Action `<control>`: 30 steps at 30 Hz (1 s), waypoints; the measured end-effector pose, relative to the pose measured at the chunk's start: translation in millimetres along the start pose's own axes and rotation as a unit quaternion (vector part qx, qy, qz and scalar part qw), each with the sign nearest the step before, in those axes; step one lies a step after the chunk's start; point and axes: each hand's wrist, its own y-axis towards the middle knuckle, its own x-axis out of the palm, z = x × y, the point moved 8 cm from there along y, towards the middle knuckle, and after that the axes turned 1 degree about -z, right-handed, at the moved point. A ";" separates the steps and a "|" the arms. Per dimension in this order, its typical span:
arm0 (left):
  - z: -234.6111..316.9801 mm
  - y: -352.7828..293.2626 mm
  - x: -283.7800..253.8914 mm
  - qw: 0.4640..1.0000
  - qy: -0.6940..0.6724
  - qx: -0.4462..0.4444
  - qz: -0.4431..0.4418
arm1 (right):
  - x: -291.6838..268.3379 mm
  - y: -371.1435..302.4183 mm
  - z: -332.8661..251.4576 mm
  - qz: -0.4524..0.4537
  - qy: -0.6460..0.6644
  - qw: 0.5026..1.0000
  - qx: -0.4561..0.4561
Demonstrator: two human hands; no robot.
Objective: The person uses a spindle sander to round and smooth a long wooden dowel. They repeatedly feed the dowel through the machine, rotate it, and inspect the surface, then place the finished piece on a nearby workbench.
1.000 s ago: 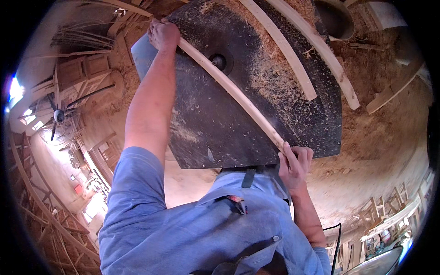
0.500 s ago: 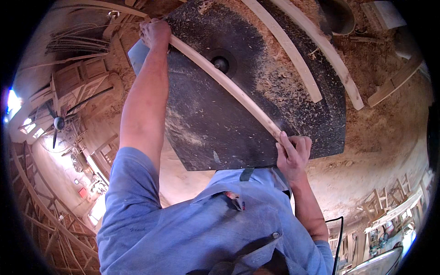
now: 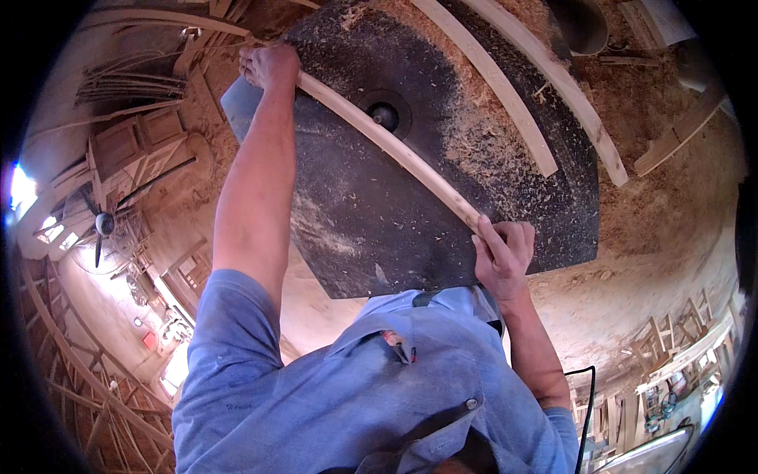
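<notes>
A slim, curved wooden strip (image 3: pixel 395 150) lies slantwise across a dark machine table (image 3: pixel 379 221), running from far left to near right. My left hand (image 3: pixel 272 66) is closed round its far end, at the table's far left edge; the fingertips are partly hidden. Closer to my body, my right hand (image 3: pixel 504 251) grips the near end, thumb along the top. Just beyond the strip's middle, a round metal spindle (image 3: pixel 384 117) sits in a circular opening in the table. The strip passes very near it; whether they touch, I cannot tell.
Two more curved wooden strips, a shorter one (image 3: pixel 509 99) and a longer one (image 3: pixel 568 91), lie on the right of the table among shavings (image 3: pixel 474 130). A fan (image 3: pixel 103 223) stands at the left. Stacked thin wood (image 3: pixel 130 85) lies far left. Another curved piece (image 3: pixel 683 138) is at right.
My right hand and the strip's near end have moved slightly away from my body. The left hand still holds the far end, and the view has shifted a little.
</notes>
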 end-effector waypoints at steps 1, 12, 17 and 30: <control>-7.5 5.2 2.2 1.000 0.010 0.001 -0.003 | 0.5 1.7 -1.0 0.002 0.007 1.000 -0.003; 20.4 -51.9 -3.3 0.998 -0.046 0.012 0.030 | 20.6 32.7 -14.7 0.025 0.003 0.999 -0.025; -31.6 -15.3 34.3 0.997 0.077 -0.004 -0.006 | 27.7 39.8 -21.0 0.036 0.026 0.998 -0.044; 30.9 -99.9 -9.5 0.999 -0.028 -0.029 0.006 | 62.5 85.1 -41.8 0.041 0.014 0.997 -0.066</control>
